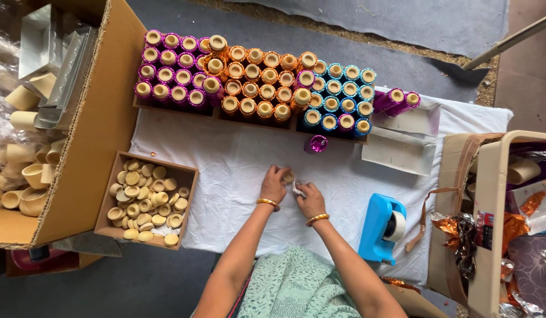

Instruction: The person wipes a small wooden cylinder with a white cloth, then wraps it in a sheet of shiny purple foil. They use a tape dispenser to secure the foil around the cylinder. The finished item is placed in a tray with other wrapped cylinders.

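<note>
My left hand (275,183) and my right hand (310,197) meet over the white cloth (237,171), fingers closed together on a small tan cup-shaped piece (288,176) with a bit of white material (297,189) between them. Each wrist wears a gold bangle. A loose purple foil-wrapped piece (318,143) lies just beyond my hands. Behind it stand rows of foil-wrapped tubes: purple (173,73), orange (258,82) and blue (343,97).
A brown tray of small tan caps (144,198) lies left of my hands. A big cardboard box (78,135) holds tan cups at far left. A blue tape dispenser (382,227) stands to the right, then white trays (399,150) and a box of foil scraps (491,235).
</note>
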